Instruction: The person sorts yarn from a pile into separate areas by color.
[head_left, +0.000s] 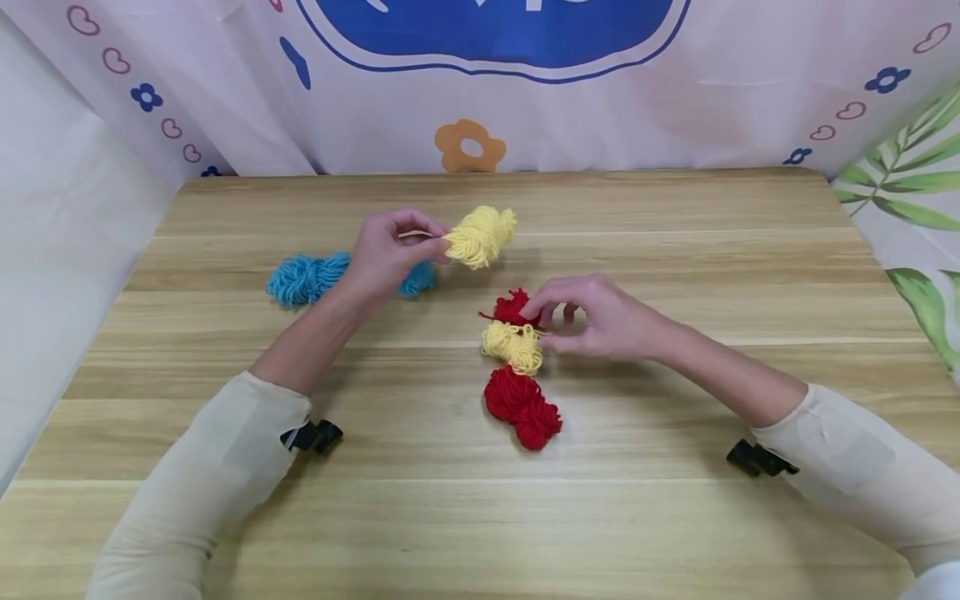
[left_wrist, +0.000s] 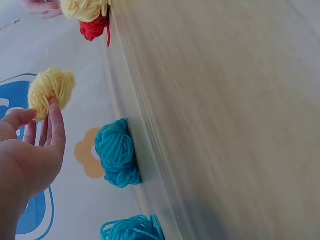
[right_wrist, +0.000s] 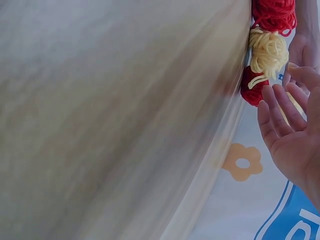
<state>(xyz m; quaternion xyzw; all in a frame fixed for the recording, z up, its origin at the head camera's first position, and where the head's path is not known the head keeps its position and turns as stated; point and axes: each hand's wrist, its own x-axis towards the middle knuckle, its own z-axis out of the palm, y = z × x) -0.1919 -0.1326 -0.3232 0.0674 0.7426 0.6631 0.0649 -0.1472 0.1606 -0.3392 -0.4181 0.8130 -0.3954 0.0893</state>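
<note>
My left hand (head_left: 390,254) pinches a yellow yarn bundle (head_left: 480,237) at one end between thumb and fingertips, above the far part of the table. The left wrist view also shows this yellow yarn bundle (left_wrist: 52,92) raised off the tabletop. My right hand (head_left: 588,317) has its fingers loosely bent, with the fingertips right at a small red yarn bundle (head_left: 513,308) and the thumb beside a second yellow yarn bundle (head_left: 513,346). In the right wrist view my right hand (right_wrist: 295,130) shows spread fingers and nothing in the palm.
A larger red yarn bundle (head_left: 522,408) lies nearest me in the row of red and yellow. Blue yarn (head_left: 306,279) lies at the left, partly covered by my left wrist. The wooden table (head_left: 480,525) ends at a printed curtain (head_left: 360,125).
</note>
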